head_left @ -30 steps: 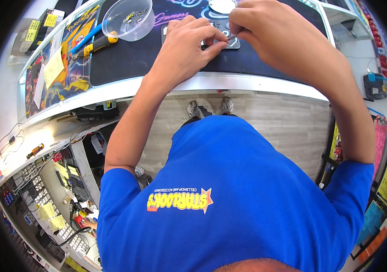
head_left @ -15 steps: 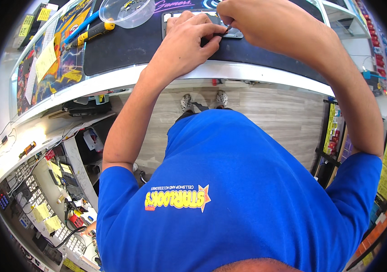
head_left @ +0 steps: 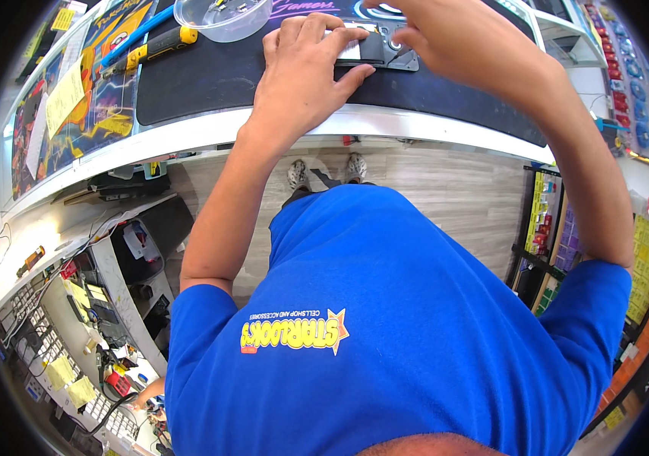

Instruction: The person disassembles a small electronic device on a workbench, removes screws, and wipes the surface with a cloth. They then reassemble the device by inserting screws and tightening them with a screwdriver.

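Observation:
An opened phone-like device (head_left: 409, 64) with a metal frame lies on the black mat, a dark strip and a white patch showing on its inside. My left hand (head_left: 301, 80) rests over its left part, fingers on top and thumb along the near edge, holding it against the mat. That hand hides the device's left end. Just above the right end is my right hand (head_left: 438, 34), its fingers drawn together. A thin dark tip seems to show below them, but what they hold is too small to make out.
Left of the device, a clear plastic tub (head_left: 225, 21) holds small parts. Beside it lie a yellow-and-black screwdriver (head_left: 161, 49) and a blue stick-like tool (head_left: 138, 36). The black mat (head_left: 195, 87) ends near the counter's white front edge (head_left: 385, 121). Another person's hand (head_left: 146, 395) shows at lower left.
My right hand has moved off the middle of the device toward its right end, uncovering the inside. The left index finger and thumb have spread apart. The whole view has shifted slightly.

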